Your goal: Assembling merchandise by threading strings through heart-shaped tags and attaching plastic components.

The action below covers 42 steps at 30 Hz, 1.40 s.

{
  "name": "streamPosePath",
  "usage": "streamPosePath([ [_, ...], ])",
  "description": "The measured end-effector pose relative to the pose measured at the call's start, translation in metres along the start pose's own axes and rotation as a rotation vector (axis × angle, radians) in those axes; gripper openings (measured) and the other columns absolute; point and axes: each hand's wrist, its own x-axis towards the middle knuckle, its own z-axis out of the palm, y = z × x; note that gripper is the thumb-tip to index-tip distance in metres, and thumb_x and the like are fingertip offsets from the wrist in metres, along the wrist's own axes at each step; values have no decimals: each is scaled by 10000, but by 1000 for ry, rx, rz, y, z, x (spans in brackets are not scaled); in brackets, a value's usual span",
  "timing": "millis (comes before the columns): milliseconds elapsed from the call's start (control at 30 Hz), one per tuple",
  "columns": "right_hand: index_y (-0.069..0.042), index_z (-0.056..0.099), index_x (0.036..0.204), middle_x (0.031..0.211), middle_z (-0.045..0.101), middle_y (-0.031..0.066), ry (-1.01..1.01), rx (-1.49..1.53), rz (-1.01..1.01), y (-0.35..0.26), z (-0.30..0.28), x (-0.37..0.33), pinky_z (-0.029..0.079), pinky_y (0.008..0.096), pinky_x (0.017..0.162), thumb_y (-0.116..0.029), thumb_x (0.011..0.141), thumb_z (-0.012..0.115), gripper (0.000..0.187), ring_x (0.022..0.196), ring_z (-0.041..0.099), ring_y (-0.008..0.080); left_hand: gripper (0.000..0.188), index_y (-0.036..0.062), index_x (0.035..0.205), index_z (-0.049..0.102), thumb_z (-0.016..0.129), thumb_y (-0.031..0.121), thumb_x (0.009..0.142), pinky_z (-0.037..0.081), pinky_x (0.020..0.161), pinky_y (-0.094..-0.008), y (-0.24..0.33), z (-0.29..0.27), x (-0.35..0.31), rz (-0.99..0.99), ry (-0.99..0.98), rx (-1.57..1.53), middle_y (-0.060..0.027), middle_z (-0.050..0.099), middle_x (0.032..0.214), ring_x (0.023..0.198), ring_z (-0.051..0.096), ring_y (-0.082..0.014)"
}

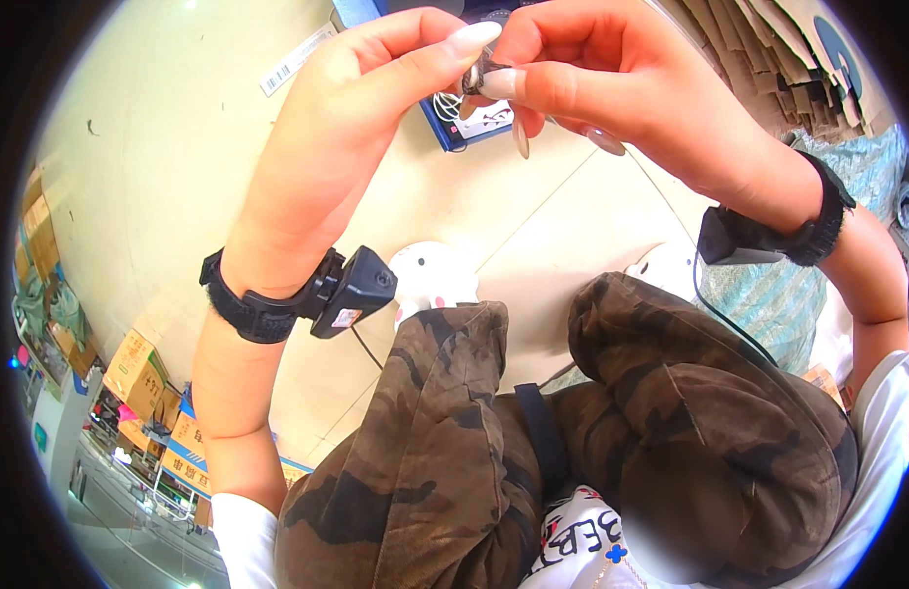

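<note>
Small dark piece [471, 80] held up at top centre, between the fingertips of both hands, clear of the floor [543, 211]. Too small and too covered by fingers to identify; a pale bit shows against it.

Left hand [371, 83]: closed in a pinch on the piece, thumb extended along it, nail uppermost. Right hand [621, 83]: also pinching, thumb and forefinger meeting on the piece from the other side; remaining fingers curled below, long pale nails showing.

Just below the grip in the view: thin white strands [444, 106], looped; cannot tell whether they join the piece. Behind them, a blue box [444, 143] with a white printed panel, partly hidden by the hands. A white label strip [295, 61] beyond the left hand.

Each wrist wears a black strap with a boxy black device: left device [354, 292], right device [734, 238].

Lower down, camouflage trousers [405, 432], knees bent. White slippers [433, 273] on the floor past the knees, marked with dark dots and pink spots.

Right side: stacked cardboard [759, 59] above, blue-green woven sacking [773, 304] beneath. Far left: cardboard cartons [135, 373].
</note>
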Motion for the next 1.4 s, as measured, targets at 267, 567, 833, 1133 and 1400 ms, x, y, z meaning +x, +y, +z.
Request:
streamPosePath([
  [267, -13, 547, 834, 681, 563, 23, 127, 40, 112, -12, 15, -1, 319, 156, 408, -187, 855, 520, 177, 457, 407, 32, 114, 15, 810, 493, 522, 120, 842, 352, 656, -198, -6, -5, 6, 347, 96, 325, -6, 473, 773, 720, 425, -64],
  [567, -5, 556, 887, 704, 565, 20, 120, -54, 128, -16, 17, 1, 356, 155, 438, -208, 864, 513, 209, 487, 434, 36, 113, 10, 873, 517, 488, 117, 851, 359, 770, -204, -2, -11, -2, 350, 109, 462, 6, 504, 857, 822, 475, -72],
  [833, -10, 577, 887, 690, 577, 2, 28, -86, 75, -15, 11, -1, 350, 145, 419, -215, 860, 520, 214, 470, 428, 20, 105, 19, 849, 513, 484, 120, 849, 358, 744, -204, 3, -8, -2, 326, 59, 462, 2, 490, 829, 799, 474, -76],
  [1133, -8, 578, 890, 686, 581, 0, 79, -163, 167, -24, 16, -2, 334, 141, 400, -215, 862, 512, 219, 446, 416, 17, 117, 26, 845, 518, 482, 137, 853, 360, 745, -211, 7, -5, -5, 237, 55, 461, 5, 497, 825, 790, 475, -71],
  [1400, -9, 577, 898, 687, 587, 1, 64, -170, 177, -25, 15, -3, 324, 142, 385, -223, 864, 513, 225, 438, 413, 16, 233, -12, 943, 509, 437, 198, 872, 346, 778, -237, 8, -13, -12, 197, 127, 350, -33, 491, 914, 841, 438, -104],
])
